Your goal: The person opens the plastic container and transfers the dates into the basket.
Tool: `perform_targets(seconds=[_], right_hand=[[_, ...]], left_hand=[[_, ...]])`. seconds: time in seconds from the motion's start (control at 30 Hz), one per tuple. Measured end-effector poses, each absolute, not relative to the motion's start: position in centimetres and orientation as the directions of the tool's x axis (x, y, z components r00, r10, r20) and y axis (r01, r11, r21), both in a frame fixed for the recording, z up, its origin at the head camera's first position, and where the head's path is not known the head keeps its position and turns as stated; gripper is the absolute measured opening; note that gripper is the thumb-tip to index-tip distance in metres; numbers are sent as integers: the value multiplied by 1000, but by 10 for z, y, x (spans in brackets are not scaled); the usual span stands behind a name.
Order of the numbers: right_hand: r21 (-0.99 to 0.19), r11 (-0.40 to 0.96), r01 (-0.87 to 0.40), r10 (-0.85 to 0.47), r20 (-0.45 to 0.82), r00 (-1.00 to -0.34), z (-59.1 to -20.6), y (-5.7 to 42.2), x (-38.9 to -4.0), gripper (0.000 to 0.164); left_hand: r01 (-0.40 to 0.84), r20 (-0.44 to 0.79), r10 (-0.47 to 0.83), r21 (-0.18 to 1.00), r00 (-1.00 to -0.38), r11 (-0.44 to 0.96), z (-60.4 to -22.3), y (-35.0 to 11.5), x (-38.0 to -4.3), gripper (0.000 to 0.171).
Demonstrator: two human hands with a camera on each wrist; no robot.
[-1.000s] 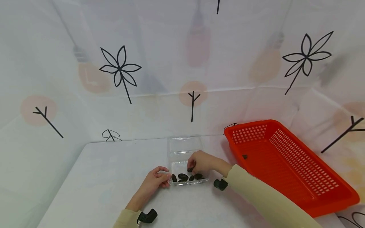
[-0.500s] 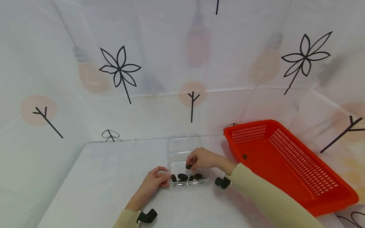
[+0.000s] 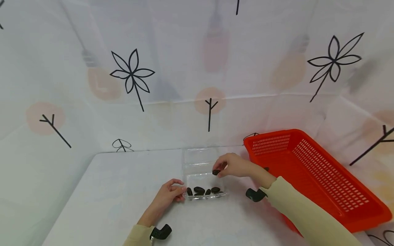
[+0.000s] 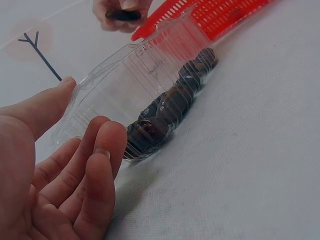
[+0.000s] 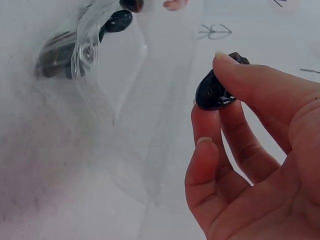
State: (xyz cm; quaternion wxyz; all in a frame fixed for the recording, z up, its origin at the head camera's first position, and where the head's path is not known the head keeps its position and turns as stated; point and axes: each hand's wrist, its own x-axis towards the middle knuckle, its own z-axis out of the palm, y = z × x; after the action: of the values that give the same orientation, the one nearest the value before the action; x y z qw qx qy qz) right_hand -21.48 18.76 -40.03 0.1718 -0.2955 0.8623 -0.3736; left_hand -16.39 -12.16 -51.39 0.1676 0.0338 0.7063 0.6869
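A dark, glossy piece (image 5: pixel 212 92) is pinched by the right hand (image 3: pixel 235 165): it is caught between the thumb and the fingertips, with the remaining fingers bent below. It is held in the air near the right side of a clear plastic container (image 3: pixel 204 179), close to the fold of its lid (image 3: pixel 200 156). The left hand (image 3: pixel 167 195) is set against the container's left end; its fingers are relaxed and slightly bent, the thumb is spread apart from them toward the upper rim, and the wall is touched lightly by the fingertips.

The container is placed on the white surface (image 3: pixel 123 191) with its lid laid open toward the patterned backdrop (image 3: pixel 175 85). Several dark pieces (image 3: pixel 199 190) are gathered along its front wall, some pressed against one another; their exact number cannot be told, as some are overlapped or covered by the rim.

To the right, a large red basket (image 3: pixel 311 179) with perforated walls is seen, partly covered by the right sleeve (image 3: pixel 304 212). One small dark item (image 3: pixel 266 168) is shown in it, half hidden behind the right forearm. A black device (image 3: pixel 161 232) is worn at the left wrist, and another (image 3: pixel 256 195) at the right.
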Motion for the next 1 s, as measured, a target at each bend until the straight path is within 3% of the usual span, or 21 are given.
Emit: perform_targets(seconds=[0.7, 1.0], right_hand=[[-731, 634, -251, -397, -30, -917, -369, 292, -182, 26], [-729, 640, -244, -351, 5, -936, -373, 331, -172, 28]], left_hand=[[-177, -183, 285, 983, -941, 47, -518, -123, -166, 38], [-176, -183, 278, 983, -943, 49, -520, -123, -166, 36]])
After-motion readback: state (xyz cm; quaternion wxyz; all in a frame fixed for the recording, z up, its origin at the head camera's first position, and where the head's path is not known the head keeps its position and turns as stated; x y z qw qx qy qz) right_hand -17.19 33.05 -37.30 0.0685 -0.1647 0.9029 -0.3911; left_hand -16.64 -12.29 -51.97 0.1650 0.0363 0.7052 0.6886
